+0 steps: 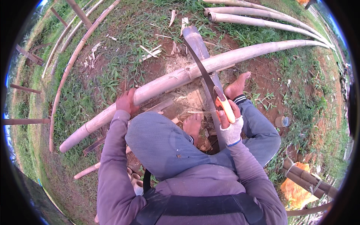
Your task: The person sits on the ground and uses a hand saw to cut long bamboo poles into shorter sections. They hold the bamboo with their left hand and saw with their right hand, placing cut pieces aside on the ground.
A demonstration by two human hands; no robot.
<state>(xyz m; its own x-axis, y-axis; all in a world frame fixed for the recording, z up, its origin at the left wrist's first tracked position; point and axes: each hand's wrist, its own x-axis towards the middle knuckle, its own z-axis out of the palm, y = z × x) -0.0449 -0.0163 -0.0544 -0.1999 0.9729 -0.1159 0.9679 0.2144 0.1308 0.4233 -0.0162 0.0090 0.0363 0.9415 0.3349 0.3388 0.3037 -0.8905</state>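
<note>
A long, thick bamboo pole [165, 83] lies slantwise before me, from lower left to upper right. My left hand [126, 102], bare, is wrapped over it left of the middle. In a fingerless white knitted glove, my right hand [230, 125] grips a curved saw [225, 108] by its orange handle. The saw's dark blade crosses the pole, its tip pointing away from me; whether it has cut into the bamboo I cannot tell. Under the pole runs a grey wooden or bamboo beam [195, 42]. My bare feet rest on either side of that beam.
Several bamboo poles [247, 18] lie at the far right. Pale splinters [150, 52] and sawdust [191, 98] are scattered on the soil. A clear jar [282, 121] stands in the grass at right, beyond my knee. Tied bamboo [303, 178] lies near an orange bag [296, 192].
</note>
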